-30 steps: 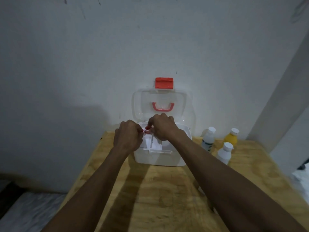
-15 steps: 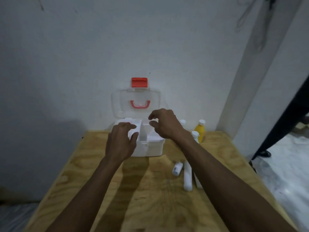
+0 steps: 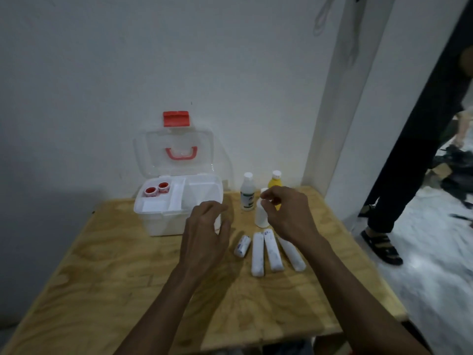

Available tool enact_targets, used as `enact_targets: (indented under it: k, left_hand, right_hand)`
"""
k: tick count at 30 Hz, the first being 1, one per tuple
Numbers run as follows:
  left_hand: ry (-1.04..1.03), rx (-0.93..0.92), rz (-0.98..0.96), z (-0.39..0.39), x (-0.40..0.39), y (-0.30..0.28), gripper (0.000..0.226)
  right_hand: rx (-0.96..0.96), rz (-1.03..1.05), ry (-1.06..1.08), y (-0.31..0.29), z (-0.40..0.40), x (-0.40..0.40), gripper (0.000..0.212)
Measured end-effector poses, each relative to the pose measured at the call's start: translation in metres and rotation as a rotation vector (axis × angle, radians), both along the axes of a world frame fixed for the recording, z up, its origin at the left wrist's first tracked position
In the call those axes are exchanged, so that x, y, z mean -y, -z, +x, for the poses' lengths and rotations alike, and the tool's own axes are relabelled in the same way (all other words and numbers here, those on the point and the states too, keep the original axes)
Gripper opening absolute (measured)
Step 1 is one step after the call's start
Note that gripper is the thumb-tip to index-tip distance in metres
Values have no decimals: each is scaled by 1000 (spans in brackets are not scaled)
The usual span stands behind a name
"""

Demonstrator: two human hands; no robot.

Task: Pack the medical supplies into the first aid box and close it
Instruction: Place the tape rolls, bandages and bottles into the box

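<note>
White first aid box [image 3: 163,221] open, lid upright; bottles [image 3: 247,193], bandage rolls [image 3: 257,254] on table beside.

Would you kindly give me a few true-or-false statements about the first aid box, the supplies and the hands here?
1. The first aid box has its lid open. True.
2. Two red-capped items sit in the box's tray. True.
3. The yellow bottle lies inside the box. False: it stands on the table, right of the box.
4. The left hand holds a bandage roll. False: it is empty.
5. Three long white packs lie side by side on the table. True.
</note>
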State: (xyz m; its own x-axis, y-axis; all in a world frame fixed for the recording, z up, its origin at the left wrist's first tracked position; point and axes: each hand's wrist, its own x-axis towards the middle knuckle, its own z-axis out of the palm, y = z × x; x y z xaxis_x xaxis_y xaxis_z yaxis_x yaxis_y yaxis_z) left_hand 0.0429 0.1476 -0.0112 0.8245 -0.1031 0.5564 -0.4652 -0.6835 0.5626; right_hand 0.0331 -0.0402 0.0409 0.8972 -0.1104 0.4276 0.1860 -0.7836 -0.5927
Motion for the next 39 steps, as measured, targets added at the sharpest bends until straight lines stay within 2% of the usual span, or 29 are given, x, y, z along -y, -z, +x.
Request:
enact_targets:
  k: [4,7,10,14,16,18,21,25,29,33,39]
  left_hand:
    - [-71,-36,52,-11,-8,16,30]
    - [-193,14,92,-11,-20,17,35]
    - [-176,29,158,-9,-23,14,32]
    - [12,-204,249,-19,0,14,40]
    - [84,-301,228,-20,11,22,36]
    - [96,-348,171,-17,18,27,39]
    - [55,-382,134,-13,22,30,41]
    - [30,-432,129,-9,25,28,30]
    - [20,-468,55,-15,17,26,45]
    - [-8,-409,-86,-23,-3,5,42]
    - [-135,-249,-219,-25,-55,-36,35]
  right_hand:
    - [-145,23,17,30,-16,-6,15]
    - [-250,-16,29,49,-22,-19,21]
    - [-338,-74,93,59,-26,-31,17]
    - [-401,-224,112,59,-27,-36,7]
    - [-434,-303,87,57,-27,-36,2]
    - [-440,-333,61,56,-26,-37,6]
    - [-443,-242,80,50,-26,-35,8]
    - [-454,-162,83,48,-26,-33,22]
    - [-440,95,90,52,-29,-30,33]
    - [-382,310,7,36,-28,-34,35]
    - [-278,419,-114,-4,-3,-79,36]
